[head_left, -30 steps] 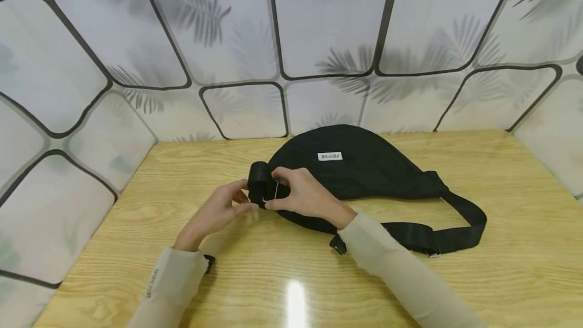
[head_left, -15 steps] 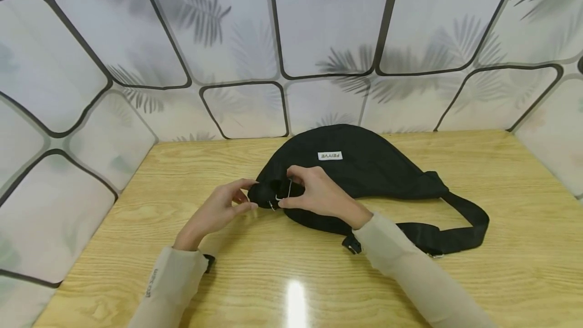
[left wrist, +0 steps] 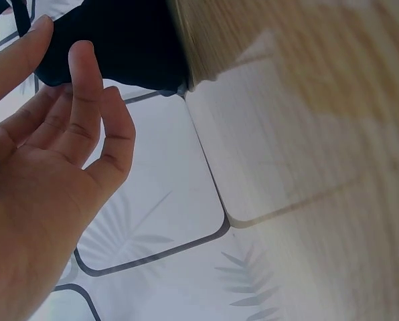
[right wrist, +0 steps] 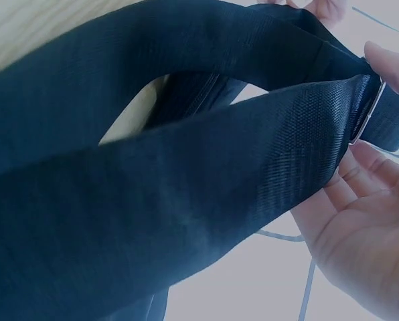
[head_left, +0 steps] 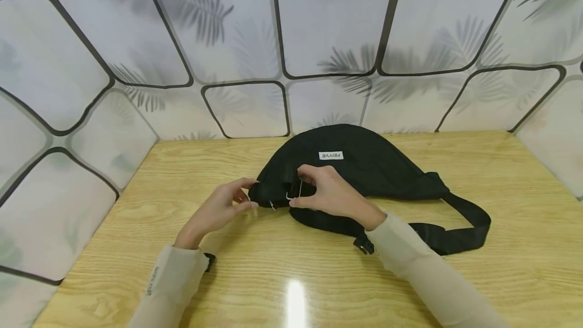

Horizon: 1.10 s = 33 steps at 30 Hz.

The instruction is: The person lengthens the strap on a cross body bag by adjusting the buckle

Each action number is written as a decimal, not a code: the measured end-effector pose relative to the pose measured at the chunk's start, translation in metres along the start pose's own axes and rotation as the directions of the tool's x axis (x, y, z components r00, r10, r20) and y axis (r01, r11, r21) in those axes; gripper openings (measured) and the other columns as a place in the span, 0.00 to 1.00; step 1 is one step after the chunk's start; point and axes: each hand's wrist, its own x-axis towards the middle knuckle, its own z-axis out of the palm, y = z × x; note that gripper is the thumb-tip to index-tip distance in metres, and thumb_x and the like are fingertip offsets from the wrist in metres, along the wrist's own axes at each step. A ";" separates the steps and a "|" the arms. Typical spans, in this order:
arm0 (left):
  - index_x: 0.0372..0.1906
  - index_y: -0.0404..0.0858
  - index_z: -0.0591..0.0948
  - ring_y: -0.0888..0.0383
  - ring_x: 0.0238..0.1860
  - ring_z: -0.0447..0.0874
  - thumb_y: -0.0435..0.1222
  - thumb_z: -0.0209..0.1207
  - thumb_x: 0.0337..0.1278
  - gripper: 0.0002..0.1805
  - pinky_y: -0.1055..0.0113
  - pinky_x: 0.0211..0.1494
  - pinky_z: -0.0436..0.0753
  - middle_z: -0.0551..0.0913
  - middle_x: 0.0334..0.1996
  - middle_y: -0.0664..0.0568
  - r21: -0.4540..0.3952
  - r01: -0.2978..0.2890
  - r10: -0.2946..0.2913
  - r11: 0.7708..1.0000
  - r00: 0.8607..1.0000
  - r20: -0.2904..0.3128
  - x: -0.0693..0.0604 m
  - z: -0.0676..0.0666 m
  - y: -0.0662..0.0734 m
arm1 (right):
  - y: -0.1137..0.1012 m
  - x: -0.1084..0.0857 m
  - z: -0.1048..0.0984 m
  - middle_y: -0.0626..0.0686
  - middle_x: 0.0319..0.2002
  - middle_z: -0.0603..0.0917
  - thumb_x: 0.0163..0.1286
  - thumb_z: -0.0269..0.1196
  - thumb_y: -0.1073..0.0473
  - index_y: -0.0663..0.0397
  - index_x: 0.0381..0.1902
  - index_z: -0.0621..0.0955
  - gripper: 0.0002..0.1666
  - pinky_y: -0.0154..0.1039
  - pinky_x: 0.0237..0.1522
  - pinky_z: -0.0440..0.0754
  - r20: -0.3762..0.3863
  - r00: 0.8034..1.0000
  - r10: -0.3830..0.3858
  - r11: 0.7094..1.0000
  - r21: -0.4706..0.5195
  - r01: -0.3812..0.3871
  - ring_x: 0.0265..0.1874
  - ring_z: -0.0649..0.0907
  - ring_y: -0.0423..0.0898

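A black waist bag (head_left: 350, 166) with a small white label lies on the table, its strap looping out at the right. My left hand (head_left: 224, 211) holds the bag's left end between thumb and fingers; the left wrist view shows the fingers against the dark fabric (left wrist: 129, 43). With thumb and fingertips my right hand (head_left: 330, 194) pinches the metal strap slider (right wrist: 368, 117), through which the black strap (right wrist: 206, 180) is threaded. A small metal ring (head_left: 272, 205) shows at the bag's left end, between the hands.
The wooden table (head_left: 255, 277) meets a patterned wall covering (head_left: 328, 100) behind the bag. A black buckle end (head_left: 363, 244) lies beside the right sleeve (head_left: 410, 252). The strap's far loop (head_left: 483, 221) rests on the right.
My right hand has moved rightward with the slider, away from the left hand. The strap fold that stood near the left hand has followed it. The buckle end shifted right; the left hand stayed.
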 end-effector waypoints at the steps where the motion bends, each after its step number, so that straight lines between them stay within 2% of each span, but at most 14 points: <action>1: 0.65 0.26 0.75 0.52 0.34 0.85 0.28 0.64 0.66 0.24 0.60 0.39 0.81 0.85 0.42 0.44 0.001 0.001 -0.001 1.000 1.000 -0.001 0.000 0.000 0.000 | 0.001 -0.001 -0.001 0.45 0.29 0.81 0.61 0.75 0.58 0.57 0.44 0.80 0.18 0.37 0.27 0.69 0.002 1.000 0.002 1.000 0.002 -0.002 0.21 0.73 0.41; 4: 0.65 0.26 0.75 0.53 0.35 0.85 0.28 0.64 0.66 0.24 0.59 0.39 0.80 0.84 0.44 0.42 0.008 0.000 0.000 1.000 1.000 -0.004 -0.001 0.000 -0.001 | 0.002 -0.004 -0.003 0.44 0.32 0.84 0.61 0.75 0.58 0.57 0.46 0.81 0.19 0.37 0.28 0.72 0.007 1.000 0.002 1.000 0.012 -0.002 0.21 0.75 0.40; 12: 0.65 0.27 0.75 0.54 0.36 0.84 0.28 0.63 0.67 0.24 0.56 0.42 0.81 0.83 0.47 0.40 0.009 -0.002 0.002 1.000 1.000 -0.007 -0.002 -0.001 -0.001 | 0.003 -0.012 -0.013 0.44 0.20 0.76 0.61 0.75 0.59 0.53 0.43 0.80 0.16 0.36 0.26 0.68 -0.002 1.000 -0.023 1.000 -0.011 0.023 0.15 0.69 0.40; 22: 0.65 0.26 0.74 0.55 0.38 0.84 0.28 0.63 0.67 0.24 0.60 0.39 0.80 0.80 0.56 0.35 -0.010 0.006 -0.006 1.000 1.000 -0.013 -0.002 0.001 0.000 | 0.011 -0.022 -0.021 0.41 0.23 0.79 0.61 0.75 0.59 0.55 0.44 0.81 0.17 0.36 0.28 0.68 -0.007 1.000 -0.023 1.000 -0.005 0.023 0.18 0.69 0.38; 33: 0.65 0.26 0.74 0.54 0.39 0.84 0.28 0.63 0.67 0.24 0.60 0.41 0.81 0.80 0.56 0.35 0.002 0.013 -0.013 1.000 1.000 -0.009 -0.001 0.002 -0.001 | 0.014 -0.030 -0.029 0.40 0.23 0.78 0.59 0.75 0.59 0.56 0.45 0.81 0.18 0.36 0.28 0.68 -0.027 0.998 -0.049 0.998 -0.041 0.048 0.19 0.70 0.38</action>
